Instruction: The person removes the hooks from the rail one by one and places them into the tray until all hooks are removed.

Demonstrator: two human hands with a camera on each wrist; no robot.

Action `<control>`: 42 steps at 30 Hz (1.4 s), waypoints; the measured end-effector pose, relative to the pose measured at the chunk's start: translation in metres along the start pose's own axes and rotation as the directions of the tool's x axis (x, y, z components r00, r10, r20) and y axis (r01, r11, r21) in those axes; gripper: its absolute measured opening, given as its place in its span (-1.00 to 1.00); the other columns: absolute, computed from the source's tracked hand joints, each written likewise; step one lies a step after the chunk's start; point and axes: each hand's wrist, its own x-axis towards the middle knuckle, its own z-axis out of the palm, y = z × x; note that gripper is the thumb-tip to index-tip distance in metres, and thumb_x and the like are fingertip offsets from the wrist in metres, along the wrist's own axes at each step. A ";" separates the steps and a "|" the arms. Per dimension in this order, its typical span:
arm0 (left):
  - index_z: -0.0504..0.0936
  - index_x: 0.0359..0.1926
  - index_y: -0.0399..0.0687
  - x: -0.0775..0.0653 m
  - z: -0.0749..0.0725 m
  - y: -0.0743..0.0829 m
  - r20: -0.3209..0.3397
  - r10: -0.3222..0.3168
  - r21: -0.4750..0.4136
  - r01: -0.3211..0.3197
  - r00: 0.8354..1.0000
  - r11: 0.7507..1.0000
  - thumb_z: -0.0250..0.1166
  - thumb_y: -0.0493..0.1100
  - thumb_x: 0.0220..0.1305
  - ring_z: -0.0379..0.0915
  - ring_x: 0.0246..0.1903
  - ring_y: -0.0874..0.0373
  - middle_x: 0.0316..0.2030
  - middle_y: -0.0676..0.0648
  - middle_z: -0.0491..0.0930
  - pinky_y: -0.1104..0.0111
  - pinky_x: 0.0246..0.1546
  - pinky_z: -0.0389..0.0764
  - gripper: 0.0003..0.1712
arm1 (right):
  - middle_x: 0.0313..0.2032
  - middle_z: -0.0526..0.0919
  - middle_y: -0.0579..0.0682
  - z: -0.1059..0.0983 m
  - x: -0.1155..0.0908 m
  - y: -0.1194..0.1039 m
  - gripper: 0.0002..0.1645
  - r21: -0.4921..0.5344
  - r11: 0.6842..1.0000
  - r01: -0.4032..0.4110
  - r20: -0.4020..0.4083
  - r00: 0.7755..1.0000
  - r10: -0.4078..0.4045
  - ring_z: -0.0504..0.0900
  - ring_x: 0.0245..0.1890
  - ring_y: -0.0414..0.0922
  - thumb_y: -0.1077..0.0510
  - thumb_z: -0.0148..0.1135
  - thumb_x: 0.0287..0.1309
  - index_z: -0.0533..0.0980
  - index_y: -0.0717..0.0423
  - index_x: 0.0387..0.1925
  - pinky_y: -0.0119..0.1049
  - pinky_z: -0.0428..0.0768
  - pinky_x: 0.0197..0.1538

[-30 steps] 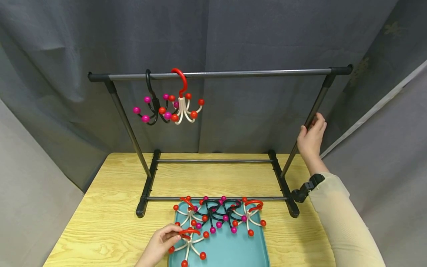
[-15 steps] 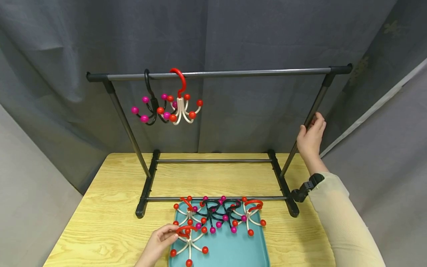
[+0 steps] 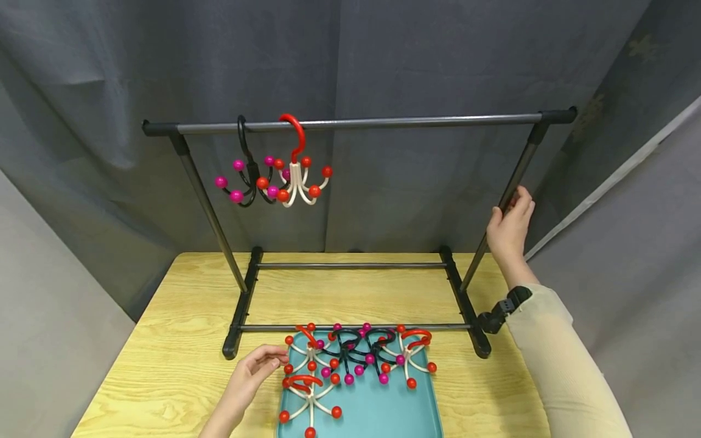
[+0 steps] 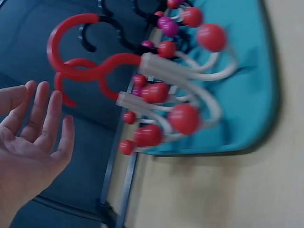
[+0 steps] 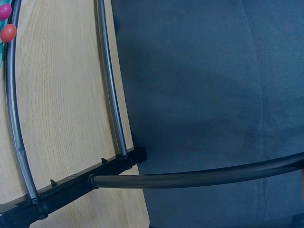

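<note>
My left hand [image 3: 244, 380] is beside the tray's left edge, holding nothing. In the left wrist view its fingers [image 4: 47, 121] are loosely spread, apart from the red hooks. Nearest to it, a white multi-arm hanger [image 3: 311, 398] with red hook and balls stands on the teal tray [image 3: 391, 407]. Behind it are another white-and-red hanger [image 3: 311, 353], two black ones with magenta balls, and a white-and-red hanger [image 3: 406, 354] at the right. My right hand [image 3: 509, 231] grips the right post [image 3: 482, 252] of the metal rack; the right wrist view barely shows that hand.
On the rack's top bar [image 3: 411, 122] hang a black hanger [image 3: 253, 173] and a white-and-red one [image 3: 296, 176], close together left of centre. The rack's black feet [image 3: 241, 319] stand on the wooden table [image 3: 164, 340]. Grey curtains enclose the back and sides.
My left hand has let go of the front white-and-red hanger's hook and moved up and left, off the tray. That hanger has shifted slightly and stays on the tray. The right hand keeps its grip.
</note>
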 end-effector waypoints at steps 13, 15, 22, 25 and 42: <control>0.52 -0.09 -0.26 0.026 -0.001 0.055 0.004 0.279 0.108 -0.278 0.960 0.954 0.11 -0.13 0.28 0.51 -0.14 0.18 -0.17 -0.15 0.56 0.51 -0.03 0.45 -0.70 | 0.10 0.13 0.26 0.003 0.001 0.000 -0.40 -0.008 1.000 0.001 -0.012 1.000 -0.001 0.26 0.10 0.11 0.23 -0.11 0.28 -0.04 0.10 0.28 -0.07 0.28 0.14; 0.53 -0.11 -0.25 0.028 0.000 0.062 0.003 0.301 0.125 -0.299 0.954 0.946 0.10 -0.14 0.29 0.51 -0.15 0.20 -0.17 -0.23 0.55 0.50 -0.04 0.46 -0.72 | 0.09 0.13 0.26 0.003 0.002 0.000 -0.40 -0.002 1.000 0.005 -0.016 1.000 -0.005 0.26 0.10 0.11 0.25 -0.10 0.27 -0.04 0.12 0.28 -0.07 0.28 0.14; 0.57 -0.14 -0.18 0.040 -0.005 0.103 -0.025 0.430 0.274 -0.408 0.902 0.871 0.10 -0.16 0.29 0.50 -0.19 0.25 -0.21 -0.12 0.59 0.45 -0.10 0.49 -0.77 | 0.11 0.12 0.25 0.004 0.002 0.000 -0.40 0.008 1.000 -0.008 -0.013 1.000 0.008 0.25 0.12 0.10 0.27 -0.10 0.26 -0.04 0.12 0.28 -0.06 0.27 0.16; 0.57 -0.14 -0.13 0.044 -0.009 0.125 -0.029 0.487 0.331 -0.451 0.873 0.829 0.09 -0.17 0.29 0.50 -0.20 0.25 -0.21 -0.09 0.59 0.43 -0.13 0.49 -0.80 | 0.11 0.12 0.25 0.004 0.002 -0.001 -0.40 0.006 1.000 -0.013 -0.007 1.000 0.013 0.25 0.13 0.11 0.25 -0.11 0.27 -0.04 0.13 0.28 -0.06 0.27 0.17; 0.59 -0.13 -0.14 0.084 -0.025 0.228 -0.232 0.696 0.541 -0.505 0.679 0.673 0.16 -0.18 0.24 0.45 -0.35 0.44 -0.26 -0.09 0.62 0.56 -0.28 0.42 -0.79 | 0.10 0.12 0.27 0.004 0.004 0.004 -0.42 -0.007 1.000 -0.014 0.005 1.000 0.014 0.24 0.11 0.13 0.24 -0.16 0.29 -0.06 0.16 0.28 -0.04 0.27 0.15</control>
